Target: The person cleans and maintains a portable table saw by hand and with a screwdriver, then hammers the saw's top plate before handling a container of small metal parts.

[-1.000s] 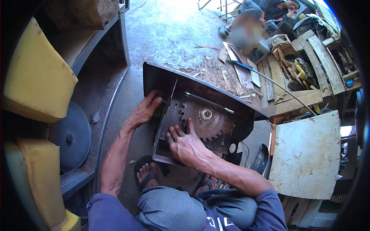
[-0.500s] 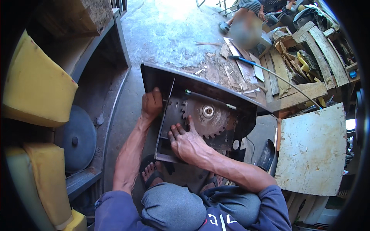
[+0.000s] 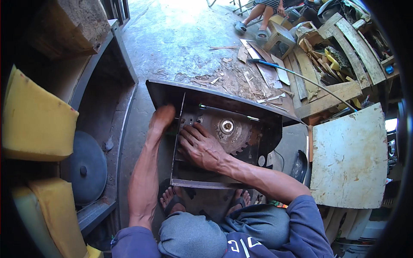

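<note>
Bright light is glaring off the far floor (image 3: 172, 36). The left hand (image 3: 163, 117) is blurring. Edges are bending toward dark corners.

Seen from where I stand: concrete floor (image 3: 165, 36), grey, brightly lit at top centre; wood scraps (image 3: 242, 54), strewn below the glare; metal-framed shelving (image 3: 96, 213), left side; beige stool (image 3: 280, 38) and wooden slats (image 3: 360, 48), upper right; scuffed whitish panel (image 3: 349, 159), right.

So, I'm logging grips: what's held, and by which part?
Left hand: blurred, hold cannot be told. Right hand: over part of the saw blade, no grip visible.
</note>
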Available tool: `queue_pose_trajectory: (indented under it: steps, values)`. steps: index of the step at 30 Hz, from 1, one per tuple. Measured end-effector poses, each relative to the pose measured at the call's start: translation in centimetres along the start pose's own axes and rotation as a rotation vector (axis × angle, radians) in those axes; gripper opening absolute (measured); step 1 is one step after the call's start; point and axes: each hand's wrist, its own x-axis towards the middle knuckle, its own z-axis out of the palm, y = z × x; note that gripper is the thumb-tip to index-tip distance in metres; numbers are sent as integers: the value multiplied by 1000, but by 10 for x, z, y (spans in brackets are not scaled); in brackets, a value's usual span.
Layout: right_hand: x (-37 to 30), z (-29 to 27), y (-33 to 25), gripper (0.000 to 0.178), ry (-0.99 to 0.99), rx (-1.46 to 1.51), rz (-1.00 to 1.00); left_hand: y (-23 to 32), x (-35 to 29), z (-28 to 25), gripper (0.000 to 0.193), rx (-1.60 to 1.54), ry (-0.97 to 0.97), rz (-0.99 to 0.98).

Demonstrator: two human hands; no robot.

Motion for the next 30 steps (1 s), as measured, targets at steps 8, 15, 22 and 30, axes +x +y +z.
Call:
queue_pose_trajectory:
  steps: [8,15,22,30]
  values:
    - [0,1,-5,36,20,127,88,20,2,-18,33,-417,-229,-510]
    - [0,2,-8,40,-10,180,87,15,-28,-5,16,397,188,453]
    - [-3,-1,-7,39,-8,125,82,-6,-4,-12,22,193,3,-22]
    - [2,4,-6,38,21,175,66,85,22,-60,40,-542,-459,-925]
